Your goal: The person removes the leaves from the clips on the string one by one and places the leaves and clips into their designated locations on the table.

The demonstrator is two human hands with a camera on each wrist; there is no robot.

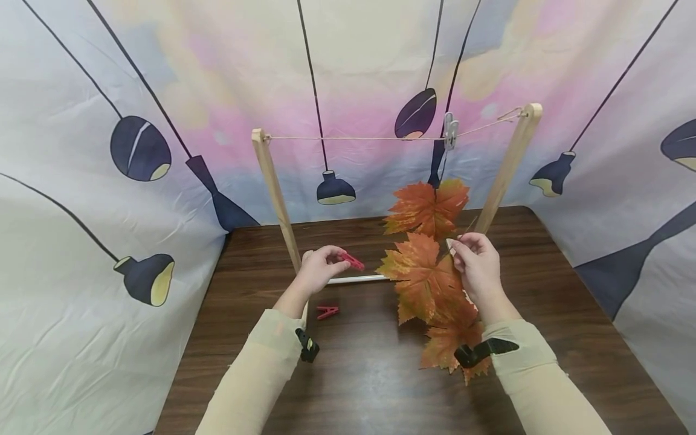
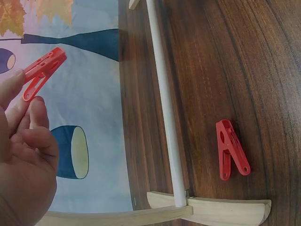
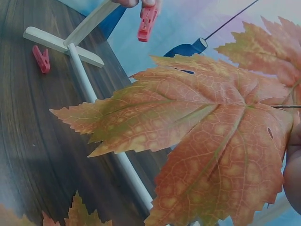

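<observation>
My left hand [image 1: 321, 269] pinches a red clothespin [image 1: 353, 260] by its handle ends, between thumb and fingers, left of the leaves. A second red clothespin [image 1: 328, 312] lies on the table below it. An orange maple leaf garland [image 1: 424, 275] hangs from a grey clothespin [image 1: 450, 132] clipped on the string line [image 1: 359, 138]. My right hand [image 1: 478, 266] pinches the garland at its right side, by the middle leaf. A small whitish piece shows at those fingertips, too small to tell. In the right wrist view a large leaf [image 3: 211, 127] hides most of that grip.
Two wooden posts, left [image 1: 277, 193] and right [image 1: 508, 169], carry the string. A white rod [image 1: 356, 279] joins them low down, above the dark wooden table [image 1: 370, 374]. A wooden foot [image 2: 230, 209] supports the left post. Behind hangs a lamp-printed cloth [image 1: 359, 72].
</observation>
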